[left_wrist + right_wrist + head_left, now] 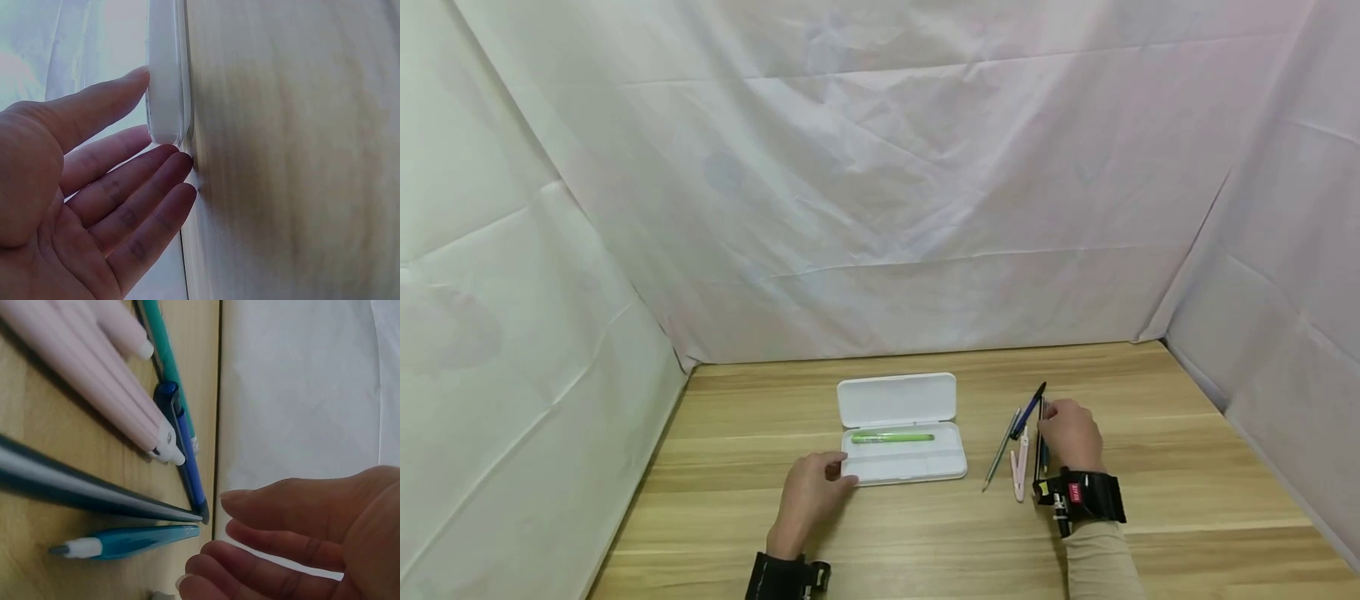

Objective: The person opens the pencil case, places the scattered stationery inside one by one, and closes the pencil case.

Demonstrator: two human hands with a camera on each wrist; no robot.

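Though open, case [902, 467] beside left fingers [125, 182].

White case [897, 401], lime pen [892, 437] — pink compass [94, 381] — blue-and-black pen [193, 469].

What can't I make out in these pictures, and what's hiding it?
Head view: any lettering on the green pen, too small.
Left wrist view: the inside of the white case, hidden by its own side.
Right wrist view: the hinge of the pink compass and most of a grey object, cut off by picture edges.
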